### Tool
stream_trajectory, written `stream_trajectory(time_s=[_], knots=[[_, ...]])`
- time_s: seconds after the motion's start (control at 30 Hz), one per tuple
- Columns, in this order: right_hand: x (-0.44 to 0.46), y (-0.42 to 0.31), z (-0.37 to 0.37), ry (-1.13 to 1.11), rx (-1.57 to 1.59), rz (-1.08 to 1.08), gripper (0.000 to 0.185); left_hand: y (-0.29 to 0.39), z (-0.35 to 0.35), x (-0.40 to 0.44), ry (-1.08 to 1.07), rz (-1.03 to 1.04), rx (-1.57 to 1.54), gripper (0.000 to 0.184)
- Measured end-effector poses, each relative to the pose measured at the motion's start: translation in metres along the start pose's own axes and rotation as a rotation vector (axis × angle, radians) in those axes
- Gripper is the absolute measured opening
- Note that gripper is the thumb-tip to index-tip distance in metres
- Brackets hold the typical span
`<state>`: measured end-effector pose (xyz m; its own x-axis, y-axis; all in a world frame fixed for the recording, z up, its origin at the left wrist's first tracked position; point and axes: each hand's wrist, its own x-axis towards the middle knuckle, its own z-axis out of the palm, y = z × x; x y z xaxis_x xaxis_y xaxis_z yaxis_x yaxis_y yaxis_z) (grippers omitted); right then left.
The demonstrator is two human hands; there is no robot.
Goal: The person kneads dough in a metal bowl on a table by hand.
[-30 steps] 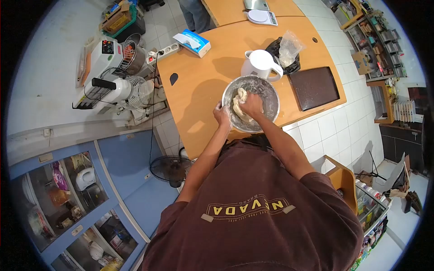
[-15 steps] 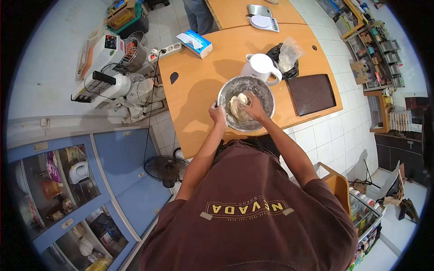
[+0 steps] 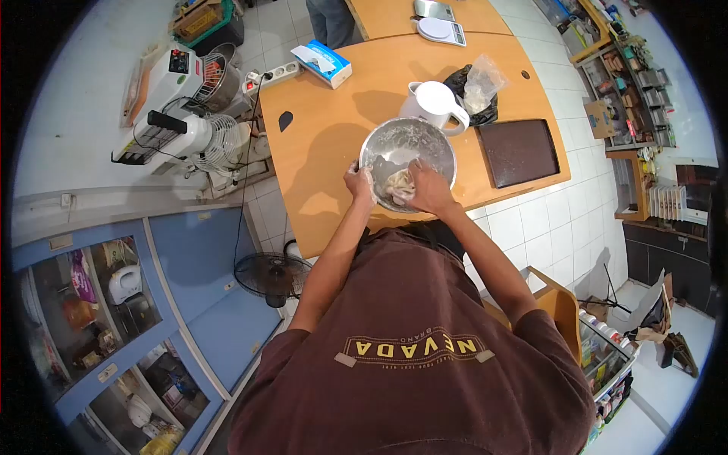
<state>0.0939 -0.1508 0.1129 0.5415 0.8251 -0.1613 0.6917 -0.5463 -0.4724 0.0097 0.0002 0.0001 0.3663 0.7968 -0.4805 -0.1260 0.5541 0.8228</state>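
A round metal mixing bowl (image 3: pixel 409 130), floury on the inside, sits near the table's front edge. Pale dough (image 3: pixel 398 184) lies low in it, on the side nearest me. My left hand (image 3: pixel 359 183) grips the bowl's left rim, its fingers dusted white. Inside the bowl, my right hand (image 3: pixel 428 186) is closed on the dough, its fingertips partly hidden. Just behind the bowl stands a white plastic jug (image 3: pixel 436 102) with its handle to the right.
Right of the bowl lies a dark baking tray (image 3: pixel 520 154). A clear plastic bag (image 3: pixel 484 80) rests on black plastic behind the jug. Farther back are a tissue box (image 3: pixel 324 64), a power strip (image 3: pixel 282 72) and a kitchen scale (image 3: pixel 441 31). A person's legs (image 3: pixel 331 23) show beyond the table.
My right hand has drawn the dough toward the near side of the bowl, baring more of its far inner wall. The left hand keeps its hold on the rim.
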Motion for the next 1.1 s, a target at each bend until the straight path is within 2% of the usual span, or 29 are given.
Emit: stream_trajectory(time_s=[0.23, 0.37, 0.43, 0.53, 0.67, 0.73, 0.97, 1.1], knots=[[0.028, -0.029, 0.030, 0.083, -0.086, 0.197, 0.075, 0.006, -0.002, -0.006, 0.001, 0.018, 0.049, 0.031], [0.030, -0.021, 0.037, -0.049, -0.220, 0.155, 0.081, 0.007, 0.000, -0.005, 0.002, 0.023, 0.070, 0.032], [0.038, -0.013, 0.042, -0.140, -0.234, 0.170, 0.080, 0.014, 0.003, -0.010, 0.006, -0.053, 0.047, 0.032], [0.042, 0.000, 0.058, -0.017, -0.283, 0.063, 0.074, 0.018, 0.004, -0.014, -0.015, -0.067, -0.004, 0.031], [0.051, 0.018, 0.069, 0.121, -0.226, 0.036, 0.061, 0.013, 0.001, -0.011, -0.060, -0.065, -0.037, 0.030], [0.057, 0.023, 0.073, 0.206, -0.193, -0.016, 0.054, 0.010, -0.003, -0.009, -0.082, -0.066, -0.041, 0.036], [0.069, 0.025, 0.073, 0.178, -0.124, 0.098, 0.044, 0.012, 0.000, -0.013, -0.057, -0.025, 0.020, 0.038], [0.080, 0.032, 0.080, 0.151, -0.078, 0.145, 0.046, 0.007, -0.004, -0.012, -0.073, 0.043, -0.008, 0.029]])
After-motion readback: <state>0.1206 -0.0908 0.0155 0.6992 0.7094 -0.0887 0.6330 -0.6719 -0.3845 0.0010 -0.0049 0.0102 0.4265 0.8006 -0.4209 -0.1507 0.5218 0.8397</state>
